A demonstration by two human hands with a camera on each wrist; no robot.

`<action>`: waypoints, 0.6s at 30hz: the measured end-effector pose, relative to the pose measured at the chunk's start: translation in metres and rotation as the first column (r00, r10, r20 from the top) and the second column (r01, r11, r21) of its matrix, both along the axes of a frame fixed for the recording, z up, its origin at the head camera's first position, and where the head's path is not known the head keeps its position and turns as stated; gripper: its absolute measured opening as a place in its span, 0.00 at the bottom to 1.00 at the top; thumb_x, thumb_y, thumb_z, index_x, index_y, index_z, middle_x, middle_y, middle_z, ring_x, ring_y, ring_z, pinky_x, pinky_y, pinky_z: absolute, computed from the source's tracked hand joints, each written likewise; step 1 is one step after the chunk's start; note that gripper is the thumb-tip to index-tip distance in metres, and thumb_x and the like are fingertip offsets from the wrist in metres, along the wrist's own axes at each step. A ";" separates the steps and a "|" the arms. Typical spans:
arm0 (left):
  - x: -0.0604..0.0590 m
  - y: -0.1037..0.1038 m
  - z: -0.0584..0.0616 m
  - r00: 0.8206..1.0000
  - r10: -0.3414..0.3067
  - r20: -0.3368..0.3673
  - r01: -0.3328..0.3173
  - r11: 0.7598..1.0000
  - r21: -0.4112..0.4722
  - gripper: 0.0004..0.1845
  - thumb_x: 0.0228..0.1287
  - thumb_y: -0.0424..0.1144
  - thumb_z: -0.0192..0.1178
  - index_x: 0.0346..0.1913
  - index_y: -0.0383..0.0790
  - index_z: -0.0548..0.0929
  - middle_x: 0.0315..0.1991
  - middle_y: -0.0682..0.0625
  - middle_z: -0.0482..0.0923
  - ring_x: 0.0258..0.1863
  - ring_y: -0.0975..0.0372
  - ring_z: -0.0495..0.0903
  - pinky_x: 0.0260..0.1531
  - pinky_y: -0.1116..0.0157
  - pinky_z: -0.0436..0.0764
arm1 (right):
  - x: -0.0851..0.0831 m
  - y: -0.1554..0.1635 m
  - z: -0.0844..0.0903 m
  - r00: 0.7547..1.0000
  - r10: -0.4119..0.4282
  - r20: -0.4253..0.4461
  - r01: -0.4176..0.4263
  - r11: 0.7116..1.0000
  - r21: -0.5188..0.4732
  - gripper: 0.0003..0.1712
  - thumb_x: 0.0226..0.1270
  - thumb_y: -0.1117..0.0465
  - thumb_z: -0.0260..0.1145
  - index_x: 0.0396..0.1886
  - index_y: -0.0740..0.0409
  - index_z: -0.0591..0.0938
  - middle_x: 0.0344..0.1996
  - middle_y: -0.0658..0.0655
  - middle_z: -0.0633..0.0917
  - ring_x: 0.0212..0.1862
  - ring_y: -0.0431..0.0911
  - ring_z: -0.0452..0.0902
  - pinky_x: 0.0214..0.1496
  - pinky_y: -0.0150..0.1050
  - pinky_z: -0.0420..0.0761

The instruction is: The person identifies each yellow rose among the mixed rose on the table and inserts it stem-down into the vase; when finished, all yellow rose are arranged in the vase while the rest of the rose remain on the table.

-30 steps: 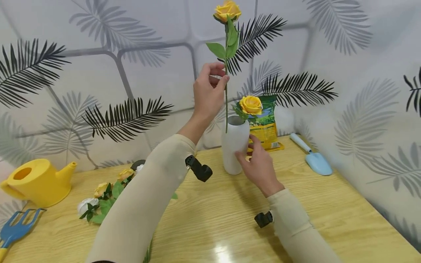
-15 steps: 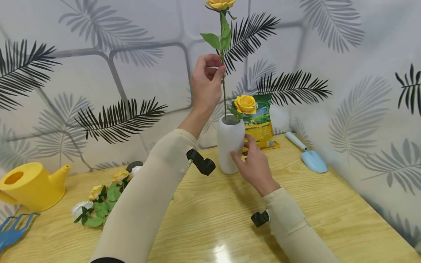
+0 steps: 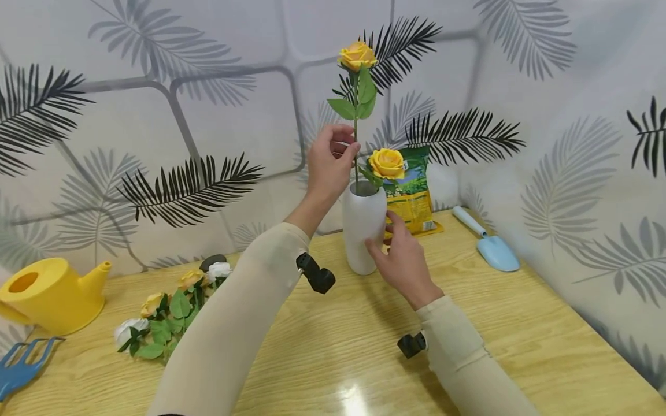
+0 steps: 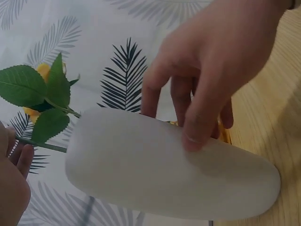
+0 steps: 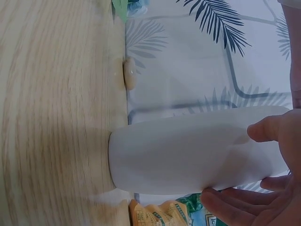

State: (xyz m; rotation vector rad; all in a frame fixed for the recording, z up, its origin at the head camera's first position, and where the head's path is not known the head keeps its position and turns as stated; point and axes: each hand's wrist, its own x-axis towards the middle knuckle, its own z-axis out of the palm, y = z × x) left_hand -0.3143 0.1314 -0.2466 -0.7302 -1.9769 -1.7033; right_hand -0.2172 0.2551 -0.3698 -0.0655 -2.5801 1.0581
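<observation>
My left hand [image 3: 329, 164] pinches the thin green stem of a yellow artificial rose [image 3: 357, 56] between thumb and fingers. The bloom and its leaves rise above the hand, and the stem's lower end is hidden inside the mouth of a white vase [image 3: 359, 231]. A second yellow rose [image 3: 387, 164] stands in that vase, leaning right over the rim. My right hand [image 3: 404, 263] steadies the upright vase from the right, thumb on the near side and fingers around the far side. In the right wrist view, the vase [image 5: 197, 150] has its base on the wooden table.
Behind the vase stands a green and yellow bag [image 3: 413, 199]. A light blue trowel [image 3: 489, 245] lies to the right. On the left are white and yellow roses [image 3: 161, 318], a yellow watering can [image 3: 57, 294] and a blue hand fork [image 3: 21, 370]. A patterned backdrop rises behind.
My left hand has brought the rose over the vase mouth and lowered it, so the stem end has gone inside. The right hand keeps its hold on the vase.
</observation>
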 end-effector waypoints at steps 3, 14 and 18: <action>0.000 -0.002 -0.011 1.000 -0.013 0.002 0.013 1.000 -0.019 0.13 0.68 0.27 0.62 0.53 0.30 0.79 0.43 0.39 0.82 0.37 0.51 0.83 0.37 0.70 0.82 | 0.000 0.000 -0.002 1.000 0.001 -0.005 -0.001 1.000 -0.002 0.43 0.72 0.49 0.64 0.78 0.60 0.57 0.65 0.68 0.77 0.56 0.61 0.83 0.55 0.56 0.84; -0.003 -0.006 -0.037 1.000 0.016 -0.004 -0.016 0.997 -0.080 0.12 0.66 0.28 0.64 0.51 0.30 0.80 0.41 0.37 0.84 0.37 0.48 0.83 0.42 0.62 0.82 | 0.000 -0.001 -0.003 1.000 0.003 -0.031 -0.002 1.000 0.028 0.43 0.72 0.50 0.65 0.77 0.63 0.58 0.62 0.70 0.79 0.52 0.60 0.84 0.51 0.55 0.84; -0.002 -0.008 -0.043 0.999 0.041 -0.023 -0.044 0.994 -0.104 0.11 0.65 0.27 0.64 0.49 0.30 0.81 0.39 0.36 0.84 0.36 0.47 0.82 0.44 0.53 0.82 | 0.001 0.000 -0.002 0.999 0.003 -0.036 -0.002 1.000 0.030 0.43 0.72 0.50 0.65 0.76 0.63 0.58 0.61 0.70 0.79 0.52 0.61 0.84 0.51 0.56 0.85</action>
